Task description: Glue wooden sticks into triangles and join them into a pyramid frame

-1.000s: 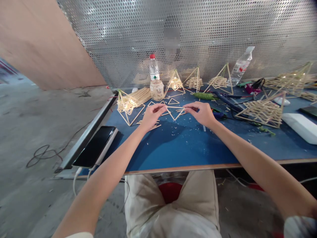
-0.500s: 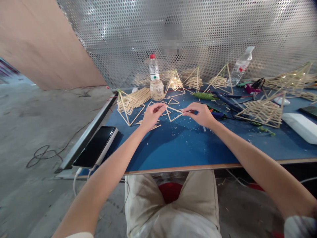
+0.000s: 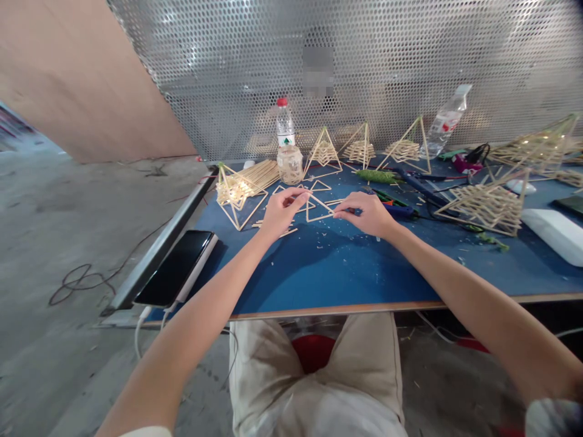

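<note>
Between my two hands is a small triangle of thin wooden sticks, held just above the table. The thumb and fingers of my left hand pinch its upper left corner. My right hand is closed on its right corner. Beneath and behind it lie more stick triangles, partly hidden by my fingers. Several loose short sticks lie beside my left hand. To the left stands a pyramid-shaped stick frame with lit fairy lights, in front of a bundle of long sticks.
On the blue table are a red-capped bottle, a clear bottle, a blue-handled tool, more stick pyramids and a white box. A phone with cables sits at the left edge. Perforated metal stands behind.
The triangle has turned in my fingers, its lower corner shifting left. My hands have barely moved. Lights now glow in the left pyramid, while those in the middle one have gone dark.
</note>
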`<act>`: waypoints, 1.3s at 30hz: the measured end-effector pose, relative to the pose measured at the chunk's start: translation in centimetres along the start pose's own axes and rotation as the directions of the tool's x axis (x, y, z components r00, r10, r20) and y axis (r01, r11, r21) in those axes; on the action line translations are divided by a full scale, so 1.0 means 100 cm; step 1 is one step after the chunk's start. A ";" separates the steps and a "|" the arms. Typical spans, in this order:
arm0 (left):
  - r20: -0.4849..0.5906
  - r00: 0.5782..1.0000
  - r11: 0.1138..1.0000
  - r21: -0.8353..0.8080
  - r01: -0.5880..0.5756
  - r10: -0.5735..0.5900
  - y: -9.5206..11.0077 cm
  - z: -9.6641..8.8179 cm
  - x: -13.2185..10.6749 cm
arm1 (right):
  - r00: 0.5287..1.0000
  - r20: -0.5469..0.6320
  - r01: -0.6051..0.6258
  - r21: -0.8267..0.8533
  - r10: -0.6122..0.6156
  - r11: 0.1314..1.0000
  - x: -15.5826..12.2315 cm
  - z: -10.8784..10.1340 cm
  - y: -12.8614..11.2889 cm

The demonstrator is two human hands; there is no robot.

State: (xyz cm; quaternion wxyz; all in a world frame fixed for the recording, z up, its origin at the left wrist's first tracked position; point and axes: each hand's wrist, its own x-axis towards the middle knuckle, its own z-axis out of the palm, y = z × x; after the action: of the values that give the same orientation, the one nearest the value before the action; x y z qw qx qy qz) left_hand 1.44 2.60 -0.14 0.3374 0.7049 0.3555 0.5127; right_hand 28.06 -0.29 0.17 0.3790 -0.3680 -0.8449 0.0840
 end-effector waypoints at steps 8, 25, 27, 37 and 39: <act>-0.032 0.999 0.995 0.098 -0.020 0.023 0.007 0.000 -0.004 | 0.967 -0.161 -0.191 0.048 0.196 0.980 0.001 0.004 0.007; -0.077 0.997 0.997 0.068 0.034 -0.028 0.005 0.003 -0.006 | 0.894 -0.163 -0.327 0.402 0.418 0.855 0.001 0.013 0.011; -0.080 0.996 0.998 0.048 0.046 -0.042 0.005 0.004 -0.007 | 0.894 -0.159 -0.322 0.418 0.418 0.849 0.000 0.013 0.010; -0.080 0.992 0.995 -0.023 0.093 -0.094 0.006 0.006 -0.006 | 0.872 -0.214 -0.296 0.485 0.440 0.823 0.003 0.013 0.007; -0.073 0.991 0.993 -0.024 0.112 -0.113 0.005 0.004 -0.005 | 0.844 -0.243 -0.297 0.529 0.478 0.795 0.005 0.012 0.006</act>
State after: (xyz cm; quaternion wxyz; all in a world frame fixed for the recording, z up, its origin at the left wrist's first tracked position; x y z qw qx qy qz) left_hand 1.77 1.92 -0.05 0.3594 0.6607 0.4020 0.5223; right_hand 27.36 0.70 -0.59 0.5808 -0.4416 -0.6173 0.2941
